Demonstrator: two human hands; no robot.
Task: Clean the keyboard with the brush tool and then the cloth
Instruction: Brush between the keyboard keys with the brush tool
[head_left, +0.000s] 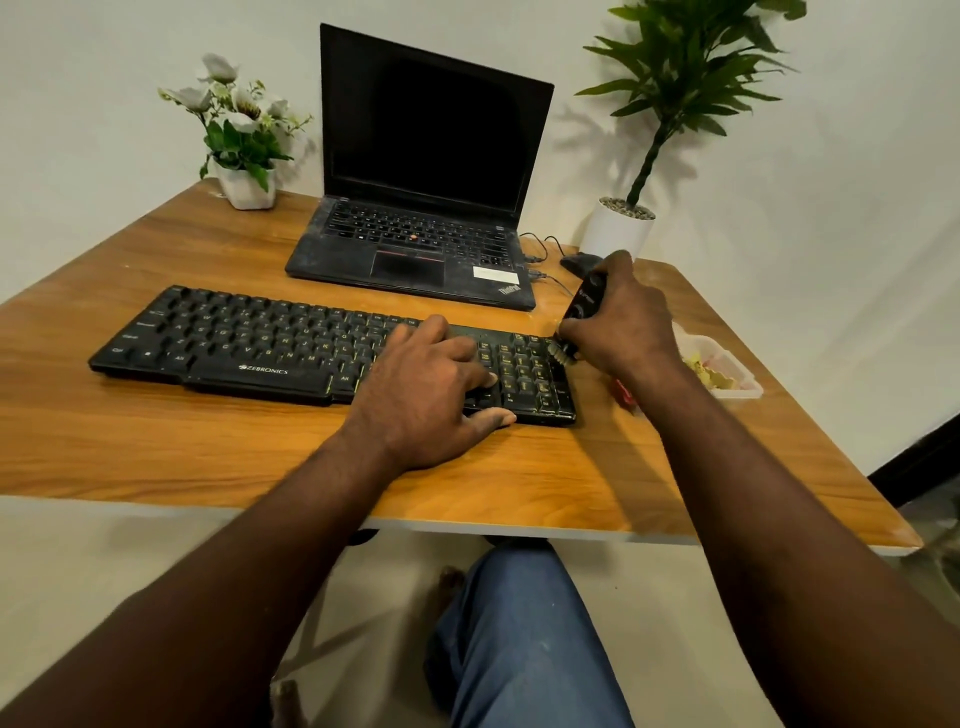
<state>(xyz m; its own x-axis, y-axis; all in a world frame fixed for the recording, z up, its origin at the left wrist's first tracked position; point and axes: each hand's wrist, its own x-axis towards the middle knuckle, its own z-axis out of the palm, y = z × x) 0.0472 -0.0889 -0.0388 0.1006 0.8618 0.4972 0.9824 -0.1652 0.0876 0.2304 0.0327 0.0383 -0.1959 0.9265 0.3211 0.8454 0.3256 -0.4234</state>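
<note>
Tray (748, 388) — yellowish material (710, 375) inside | right hand (618, 317) grips brush (583, 300) | left hand (426, 395) flat on keyboard (249, 343)

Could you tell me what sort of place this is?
Probably a home or office desk: an open black laptop and a black keyboard on a wooden table by a potted green plant.

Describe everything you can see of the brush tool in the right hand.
The brush tool is a black, plastic-looking stick with a small pale marking near its upper end and a pale, ridged bristle tip at its lower end. It is tilted, with the upper end leaning away from the person. The tip points down and appears to touch the far right corner of the keyboard, by the number pad. The right hand curls round its middle and hides that part.
</note>
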